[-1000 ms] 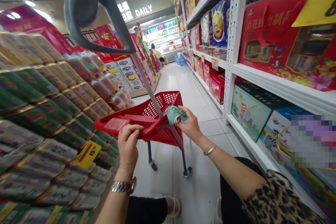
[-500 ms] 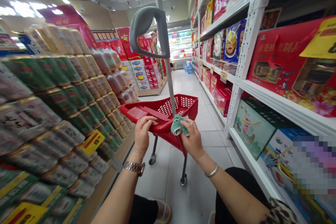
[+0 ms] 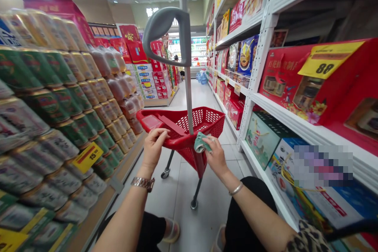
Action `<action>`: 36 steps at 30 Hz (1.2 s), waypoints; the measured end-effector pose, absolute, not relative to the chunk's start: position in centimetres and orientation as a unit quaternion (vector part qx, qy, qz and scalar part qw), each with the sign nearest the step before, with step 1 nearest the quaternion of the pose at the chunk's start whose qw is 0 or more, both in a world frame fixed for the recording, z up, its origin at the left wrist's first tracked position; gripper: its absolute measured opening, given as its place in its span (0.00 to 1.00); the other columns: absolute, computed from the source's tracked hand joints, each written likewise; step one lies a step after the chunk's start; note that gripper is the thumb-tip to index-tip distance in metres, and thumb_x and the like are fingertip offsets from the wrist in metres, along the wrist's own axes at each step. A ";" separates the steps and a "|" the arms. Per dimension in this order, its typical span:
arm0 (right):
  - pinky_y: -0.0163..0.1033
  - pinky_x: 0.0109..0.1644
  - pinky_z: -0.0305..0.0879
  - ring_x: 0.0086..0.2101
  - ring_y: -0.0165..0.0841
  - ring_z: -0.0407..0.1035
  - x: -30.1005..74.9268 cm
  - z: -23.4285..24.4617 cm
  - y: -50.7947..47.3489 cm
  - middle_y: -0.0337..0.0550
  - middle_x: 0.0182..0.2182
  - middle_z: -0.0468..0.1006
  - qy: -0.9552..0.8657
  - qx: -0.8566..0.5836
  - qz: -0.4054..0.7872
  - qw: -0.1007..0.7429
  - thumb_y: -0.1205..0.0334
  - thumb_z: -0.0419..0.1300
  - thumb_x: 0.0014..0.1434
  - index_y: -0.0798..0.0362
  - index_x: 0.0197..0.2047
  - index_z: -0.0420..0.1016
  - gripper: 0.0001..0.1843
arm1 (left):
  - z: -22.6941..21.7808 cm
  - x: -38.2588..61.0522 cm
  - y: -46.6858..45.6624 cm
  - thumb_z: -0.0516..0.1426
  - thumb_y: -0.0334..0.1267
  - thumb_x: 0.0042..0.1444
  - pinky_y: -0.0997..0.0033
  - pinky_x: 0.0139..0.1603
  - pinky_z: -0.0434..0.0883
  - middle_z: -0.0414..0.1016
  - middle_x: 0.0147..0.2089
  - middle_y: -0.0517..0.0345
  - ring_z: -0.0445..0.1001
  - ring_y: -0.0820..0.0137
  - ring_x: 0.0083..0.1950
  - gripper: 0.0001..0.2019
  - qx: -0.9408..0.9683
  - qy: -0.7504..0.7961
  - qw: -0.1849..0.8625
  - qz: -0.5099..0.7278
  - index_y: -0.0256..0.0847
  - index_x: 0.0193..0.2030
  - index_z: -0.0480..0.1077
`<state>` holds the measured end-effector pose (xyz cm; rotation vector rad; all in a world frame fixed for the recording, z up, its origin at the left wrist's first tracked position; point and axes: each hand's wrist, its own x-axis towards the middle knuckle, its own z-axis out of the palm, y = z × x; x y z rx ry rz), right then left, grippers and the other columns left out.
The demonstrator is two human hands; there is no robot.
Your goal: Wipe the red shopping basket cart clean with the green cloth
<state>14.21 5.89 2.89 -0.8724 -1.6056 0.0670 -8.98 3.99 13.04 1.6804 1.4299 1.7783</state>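
In front of me stands a red plastic shopping basket cart [image 3: 203,120] on dark legs with small casters. A grey pole with a looped grey handle [image 3: 186,39] rises from it. My left hand [image 3: 152,145] is closed over the near left rim of the basket, thumb on top. A green cloth [image 3: 201,143] is bunched in my right hand [image 3: 216,156], pressed to the near right rim below the pole. Part of the cloth is hidden by my fingers.
Stacked drink cans [image 3: 44,126] line the left side. On the right, white metal shelves [image 3: 256,82] hold red gift boxes [image 3: 292,78] and cartons. A grey tiled aisle runs ahead, with blue water bottles [image 3: 202,77] on the floor far off.
My view has turned slightly right, so the shelves and cans sit further left. My right hand and the cloth have shifted slightly down along the rim. My left hand stays on the rim.
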 end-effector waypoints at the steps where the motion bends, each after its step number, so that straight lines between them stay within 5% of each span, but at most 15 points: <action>1: 0.46 0.57 0.71 0.50 0.38 0.72 14.6 2.9 6.2 0.47 0.48 0.77 -0.681 -0.384 0.038 0.622 0.74 0.53 0.59 0.47 0.54 0.77 0.24 | 13.2 -9.1 3.8 0.59 0.49 0.54 0.66 0.41 0.72 0.75 0.27 0.59 0.74 0.68 0.33 0.14 0.583 0.491 0.171 0.625 0.39 0.34 0.77; 5: 0.49 0.62 0.67 0.54 0.39 0.70 15.2 4.8 6.7 0.47 0.51 0.76 -0.654 -0.394 0.039 0.644 0.73 0.53 0.58 0.46 0.55 0.76 0.25 | 13.3 -9.4 3.0 0.59 0.50 0.53 0.69 0.39 0.71 0.74 0.27 0.60 0.73 0.70 0.32 0.15 0.567 0.476 0.196 0.643 0.39 0.33 0.76; 16: 0.47 0.61 0.68 0.55 0.38 0.69 14.1 6.5 5.6 0.47 0.55 0.75 -0.760 -0.402 0.035 0.509 0.78 0.49 0.57 0.45 0.56 0.76 0.30 | 11.8 -10.6 1.4 0.57 0.51 0.59 0.66 0.49 0.72 0.76 0.34 0.58 0.74 0.69 0.38 0.17 0.538 0.471 0.166 0.679 0.40 0.42 0.77; 19: 0.47 0.62 0.68 0.54 0.38 0.69 15.1 6.0 6.1 0.47 0.53 0.76 -0.742 -0.427 0.041 0.515 0.79 0.49 0.55 0.46 0.55 0.77 0.31 | 10.7 -10.8 0.6 0.55 0.52 0.61 0.63 0.62 0.69 0.79 0.48 0.51 0.76 0.65 0.54 0.20 0.486 0.422 0.213 0.735 0.41 0.54 0.73; 22: 0.48 0.62 0.67 0.53 0.38 0.69 15.4 6.2 6.1 0.47 0.51 0.76 -0.749 -0.429 0.045 0.504 0.80 0.49 0.54 0.47 0.55 0.77 0.32 | 8.2 -10.6 -0.6 0.56 0.51 0.62 0.64 0.70 0.62 0.67 0.69 0.48 0.65 0.65 0.70 0.27 0.451 0.406 0.220 0.764 0.47 0.65 0.63; 25: 0.48 0.60 0.67 0.53 0.40 0.68 14.5 7.1 4.9 0.49 0.52 0.76 -0.763 -0.431 0.033 0.480 0.80 0.49 0.54 0.48 0.56 0.77 0.32 | 4.2 -9.9 -1.9 0.55 0.53 0.63 0.62 0.72 0.60 0.58 0.75 0.45 0.60 0.63 0.74 0.32 0.432 0.474 0.215 0.737 0.46 0.70 0.56; 29: 0.46 0.58 0.65 0.56 0.40 0.67 12.5 7.9 2.3 0.48 0.56 0.75 -0.776 -0.416 0.011 0.475 0.79 0.49 0.57 0.47 0.58 0.76 0.32 | -1.2 -7.7 -2.8 0.61 0.53 0.55 0.53 0.67 0.67 0.67 0.68 0.37 0.67 0.55 0.69 0.35 0.437 0.584 0.303 0.614 0.41 0.67 0.60; 36: 0.45 0.57 0.63 0.55 0.39 0.67 12.5 6.3 0.7 0.48 0.57 0.75 -0.773 -0.433 -0.033 0.463 0.76 0.51 0.62 0.44 0.58 0.77 0.27 | -3.3 -4.8 -2.6 0.63 0.55 0.48 0.57 0.46 0.75 0.82 0.41 0.49 0.79 0.59 0.40 0.24 0.499 0.631 0.266 0.531 0.40 0.46 0.71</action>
